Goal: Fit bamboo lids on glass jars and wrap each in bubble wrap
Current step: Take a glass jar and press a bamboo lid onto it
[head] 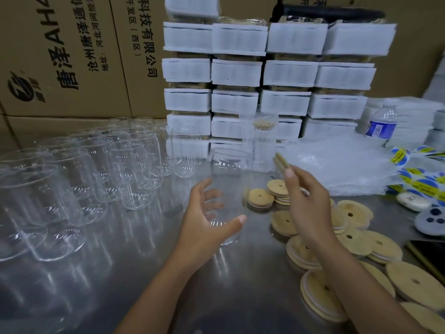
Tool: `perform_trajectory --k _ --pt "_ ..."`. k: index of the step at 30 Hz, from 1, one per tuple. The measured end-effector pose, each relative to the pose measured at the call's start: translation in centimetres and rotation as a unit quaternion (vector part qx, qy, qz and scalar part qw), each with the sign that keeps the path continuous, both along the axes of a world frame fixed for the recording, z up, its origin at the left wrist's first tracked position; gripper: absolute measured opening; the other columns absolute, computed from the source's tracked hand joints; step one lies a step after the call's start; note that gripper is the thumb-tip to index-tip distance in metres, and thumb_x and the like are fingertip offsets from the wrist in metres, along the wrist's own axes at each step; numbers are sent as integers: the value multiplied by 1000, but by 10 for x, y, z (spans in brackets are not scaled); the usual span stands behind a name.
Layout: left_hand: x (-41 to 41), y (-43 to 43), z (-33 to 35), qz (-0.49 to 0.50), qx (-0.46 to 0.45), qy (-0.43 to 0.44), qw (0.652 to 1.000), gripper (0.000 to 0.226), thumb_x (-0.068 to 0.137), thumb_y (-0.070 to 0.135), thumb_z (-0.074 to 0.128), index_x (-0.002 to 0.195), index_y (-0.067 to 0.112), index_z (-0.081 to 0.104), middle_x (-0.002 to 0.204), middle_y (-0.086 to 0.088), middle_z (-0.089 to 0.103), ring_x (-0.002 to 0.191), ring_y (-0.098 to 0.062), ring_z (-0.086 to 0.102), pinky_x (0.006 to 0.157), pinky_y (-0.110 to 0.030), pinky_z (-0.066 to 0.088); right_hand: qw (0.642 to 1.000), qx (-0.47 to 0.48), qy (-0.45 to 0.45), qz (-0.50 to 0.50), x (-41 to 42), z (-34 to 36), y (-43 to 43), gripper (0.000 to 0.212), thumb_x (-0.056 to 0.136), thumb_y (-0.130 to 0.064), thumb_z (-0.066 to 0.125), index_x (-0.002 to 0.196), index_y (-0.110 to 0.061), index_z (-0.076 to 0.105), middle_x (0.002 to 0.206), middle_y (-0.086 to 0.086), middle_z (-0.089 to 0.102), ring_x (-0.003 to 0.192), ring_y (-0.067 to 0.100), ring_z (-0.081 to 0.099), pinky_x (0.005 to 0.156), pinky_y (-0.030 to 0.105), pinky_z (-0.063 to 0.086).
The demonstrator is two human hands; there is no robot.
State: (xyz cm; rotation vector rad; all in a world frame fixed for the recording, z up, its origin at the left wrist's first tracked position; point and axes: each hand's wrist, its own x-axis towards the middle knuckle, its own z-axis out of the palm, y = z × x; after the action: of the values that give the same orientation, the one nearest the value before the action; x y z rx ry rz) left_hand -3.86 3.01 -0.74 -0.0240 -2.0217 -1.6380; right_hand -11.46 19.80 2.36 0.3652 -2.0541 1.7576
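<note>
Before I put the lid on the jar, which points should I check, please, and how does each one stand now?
1. Left hand curled round the jar: ok.
2. Jar upright on the table: ok.
3. Right hand pinches a bamboo lid: ok.
4. Lid level over the jar mouth: not ok; it is held on edge, up and to the right of the jar.
5. Jar mouth free of anything: cannot tell; the glass is blurred.
6. Bubble wrap ready on the table: ok.
</note>
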Motion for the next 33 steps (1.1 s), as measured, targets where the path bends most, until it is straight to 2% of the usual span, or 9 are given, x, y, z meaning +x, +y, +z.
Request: perform_trajectory --k 3,6,10,17,19,21,23,27,33 --pt "2 2 -4 -10 -60 -12 998 88 48 55 77 124 54 33 120 21 53 104 7 56 81 -3 41 997 -69 40 17 12 7 -3 38 84 -53 49 116 -36 60 120 -14 61 108 -8 53 88 13 41" --pt "1 4 -5 -12 -92 -7 996 87 48 54 77 124 54 34 118 21 54 105 4 55 84 -5 40 992 -52 90 65 22 11 -6 31 81 -54 49 111 -48 54 118 -21 57 111 -7 53 93 16 43" --pt "3 6 -4 -19 -132 0 991 95 49 54 78 132 48 32 118 20 54 104 3 55 82 -3 37 981 6 157 111 28 12 -10 27 90 -50 54 116 -48 51 119 -19 53 116 -2 51 98 17 41" --pt "5 6 -4 -1 -167 9 986 95 51 55 77 132 50 27 120 23 52 107 2 54 83 -2 35 979 -6 127 161 31 9 -8 33 84 -52 48 115 -45 56 122 -16 56 117 7 55 99 42 46" --pt "5 6 -4 3 -171 12 985 93 51 55 77 130 52 27 120 24 52 108 2 54 83 -1 35 978 -13 118 171 32 9 -9 31 83 -52 48 112 -44 56 119 -16 58 114 5 56 95 36 48" --pt "6 6 -5 2 -177 12 984 92 51 55 77 129 54 28 119 25 52 109 1 53 83 -2 35 976 -36 111 184 32 10 -9 28 84 -51 51 108 -38 58 114 -21 61 109 -2 57 87 17 46" --pt "6 7 -5 -3 -181 12 983 91 51 55 78 127 56 29 118 26 52 109 1 53 83 -2 35 974 -63 98 193 31 11 -9 23 86 -43 55 106 -33 58 111 -23 63 105 -8 58 81 8 44" --pt "6 7 -4 2 -184 16 983 91 51 55 77 128 54 28 119 26 51 108 1 54 84 -3 36 973 -63 90 205 32 11 -11 34 82 -50 53 110 -32 59 110 -22 64 105 -1 60 82 15 48" --pt "6 6 -8 7 -181 20 983 93 52 54 78 131 51 30 120 25 52 110 -1 55 83 -4 36 976 -26 103 189 34 16 -16 38 79 -54 47 112 -37 57 120 -6 62 113 5 58 93 24 47"
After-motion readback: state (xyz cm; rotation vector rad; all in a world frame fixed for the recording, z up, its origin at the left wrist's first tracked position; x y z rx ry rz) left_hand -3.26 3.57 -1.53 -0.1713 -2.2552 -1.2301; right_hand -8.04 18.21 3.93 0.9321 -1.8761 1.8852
